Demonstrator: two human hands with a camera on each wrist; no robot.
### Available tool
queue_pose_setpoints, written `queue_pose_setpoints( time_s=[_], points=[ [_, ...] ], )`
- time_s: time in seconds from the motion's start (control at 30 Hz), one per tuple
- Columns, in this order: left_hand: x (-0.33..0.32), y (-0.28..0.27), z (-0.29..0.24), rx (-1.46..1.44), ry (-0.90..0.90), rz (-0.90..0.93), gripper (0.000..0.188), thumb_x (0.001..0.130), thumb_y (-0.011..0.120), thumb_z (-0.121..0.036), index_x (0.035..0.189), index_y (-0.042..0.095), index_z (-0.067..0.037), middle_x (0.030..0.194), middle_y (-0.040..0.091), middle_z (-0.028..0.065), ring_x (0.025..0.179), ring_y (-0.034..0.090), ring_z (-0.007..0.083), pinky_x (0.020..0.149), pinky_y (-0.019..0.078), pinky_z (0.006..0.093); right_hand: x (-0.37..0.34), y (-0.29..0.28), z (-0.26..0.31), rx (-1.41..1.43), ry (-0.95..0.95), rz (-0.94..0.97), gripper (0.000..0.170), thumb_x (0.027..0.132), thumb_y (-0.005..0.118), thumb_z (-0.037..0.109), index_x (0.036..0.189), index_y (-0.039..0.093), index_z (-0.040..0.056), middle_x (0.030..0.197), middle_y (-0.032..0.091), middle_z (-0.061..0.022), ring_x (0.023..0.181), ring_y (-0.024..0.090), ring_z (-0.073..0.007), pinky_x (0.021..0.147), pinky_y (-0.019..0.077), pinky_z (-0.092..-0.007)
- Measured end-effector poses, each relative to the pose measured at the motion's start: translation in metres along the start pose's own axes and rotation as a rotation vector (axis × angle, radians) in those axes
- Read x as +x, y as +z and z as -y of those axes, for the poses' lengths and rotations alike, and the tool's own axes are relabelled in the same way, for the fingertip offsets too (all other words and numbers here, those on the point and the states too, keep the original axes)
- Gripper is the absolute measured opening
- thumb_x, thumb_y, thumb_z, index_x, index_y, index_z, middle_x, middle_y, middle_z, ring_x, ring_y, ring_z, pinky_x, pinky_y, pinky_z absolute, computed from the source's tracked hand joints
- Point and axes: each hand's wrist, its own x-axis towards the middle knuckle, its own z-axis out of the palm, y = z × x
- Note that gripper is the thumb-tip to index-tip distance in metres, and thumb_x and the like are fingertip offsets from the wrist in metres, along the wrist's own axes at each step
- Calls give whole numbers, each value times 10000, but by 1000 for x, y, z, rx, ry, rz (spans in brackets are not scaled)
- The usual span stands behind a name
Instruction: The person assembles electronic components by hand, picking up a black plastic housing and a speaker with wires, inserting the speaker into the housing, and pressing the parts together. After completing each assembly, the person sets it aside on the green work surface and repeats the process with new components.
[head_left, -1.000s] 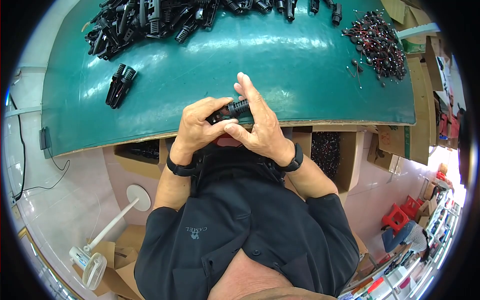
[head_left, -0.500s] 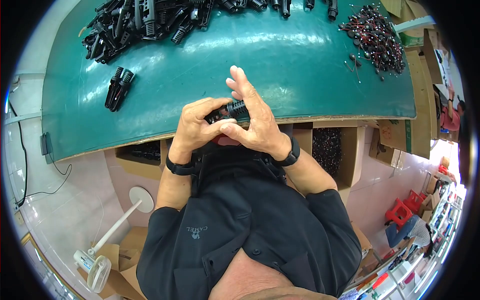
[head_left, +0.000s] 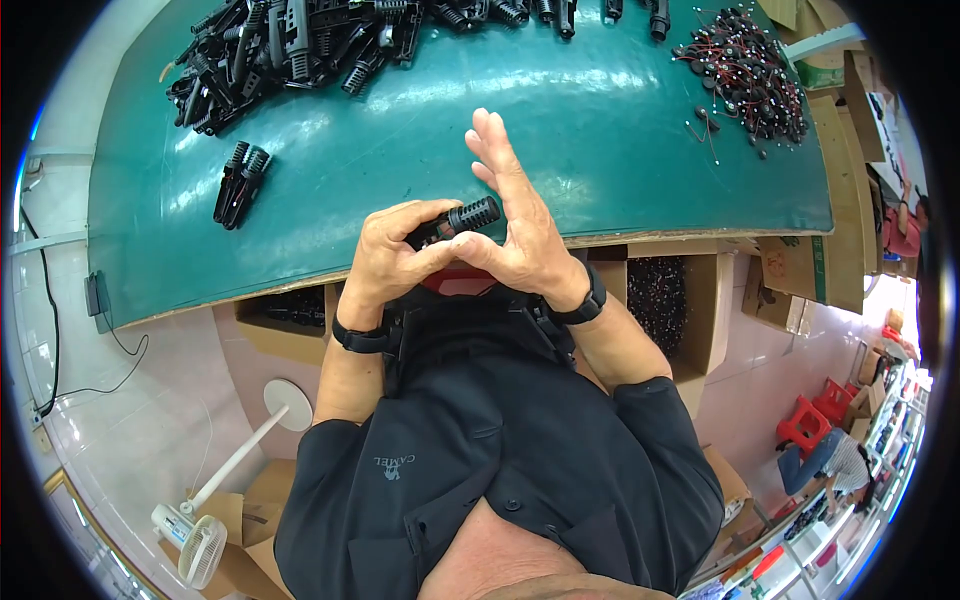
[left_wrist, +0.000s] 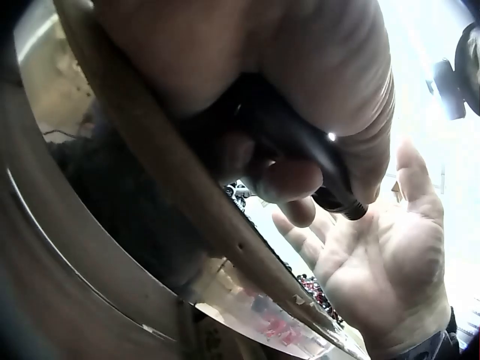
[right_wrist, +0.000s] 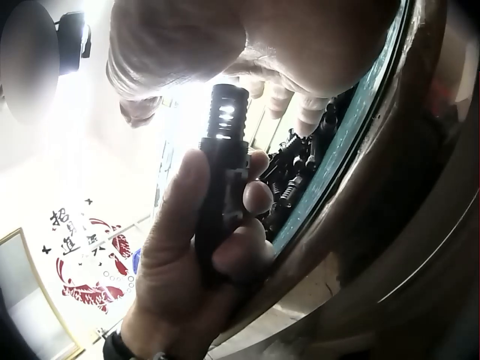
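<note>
Over the near edge of the table, my left hand grips a black plastic housing with a ribbed, cylindrical end. Its fingers and thumb wrap the lower body and cover much of it. The ribbed end sticks out toward my right hand. That hand is held up with straight fingers, its palm facing the end of the housing. In the left wrist view, the tip of the housing overlaps the right palm. The right thumb lies close to the left thumb, below the housing.
A heap of similar black housings covers the table's far left. Two more housings lie side by side nearer. Small round black parts with red wires are piled at right. Cardboard boxes stand beneath the green tabletop.
My right hand's fingers have straightened upward and its palm has eased back, showing more of the ribbed end. The housing tilts up slightly more, still in my left hand.
</note>
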Motion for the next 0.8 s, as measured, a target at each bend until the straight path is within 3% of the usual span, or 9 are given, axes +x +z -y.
queue_pose_setpoints(
  time_s=[0.13,0.37,0.57,0.67,0.8],
  points=[
    [-2,-2,6,-37,1,53,445,798,914,-170,1195,780,-20,942,779,106,823,748,188,727,567,302,-8,10,-3,33,57,85,1228,904,832,547,1723,88,14,1769,221,-229,1578,373,-396,1245,376,-497],
    [-2,-6,5,-65,-53,-21,444,788,915,-142,1197,786,-27,939,777,98,790,721,173,724,564,304,-13,12,-5,-88,-30,49,1230,895,844,534,1722,98,11,1766,227,-231,1575,380,-397,1237,389,-492],
    [2,-5,5,-12,-34,27,440,791,907,-116,1205,786,-31,936,779,89,780,709,160,724,562,302,-13,8,-4,-66,-81,-14,1230,890,850,518,1722,97,12,1768,220,-237,1579,375,-396,1234,393,-487],
    [0,-6,3,24,-22,63,432,801,901,-112,1210,787,-34,944,783,87,789,710,154,728,563,300,-16,12,-3,-22,17,89,1234,893,846,521,1724,86,16,1772,207,-241,1587,359,-402,1233,387,-501],
    [-1,-5,4,-48,-49,13,432,803,902,-117,1210,786,-33,954,787,91,797,716,154,734,568,299,-10,0,-3,-127,-63,60,1230,893,854,499,1726,84,23,1771,215,-239,1581,373,-399,1228,393,-502]
  ],
)
